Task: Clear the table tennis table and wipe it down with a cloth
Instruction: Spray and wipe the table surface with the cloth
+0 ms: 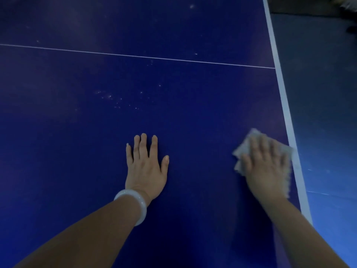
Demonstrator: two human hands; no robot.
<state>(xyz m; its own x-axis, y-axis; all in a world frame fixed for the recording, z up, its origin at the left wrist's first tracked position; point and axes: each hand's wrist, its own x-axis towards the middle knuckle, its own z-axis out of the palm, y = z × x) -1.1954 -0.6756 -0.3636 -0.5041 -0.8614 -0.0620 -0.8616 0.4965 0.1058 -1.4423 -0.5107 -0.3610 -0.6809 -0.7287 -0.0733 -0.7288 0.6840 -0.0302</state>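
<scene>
Now we press the cloth [249, 144] flat under our right hand [265, 163] by the table [173, 84] edge, left hand [145, 164] spread wide for support, and should sweep overlapping strokes toward those white specks [116, 99].

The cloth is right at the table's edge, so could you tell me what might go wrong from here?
The cloth under the right hand overlaps the white edge line, so it may slip off. The specks ahead of the left hand could be missed.

Dim light; dark blue-grey floor [318, 93], something blurred, perhaps furniture [301, 4], beyond.
</scene>
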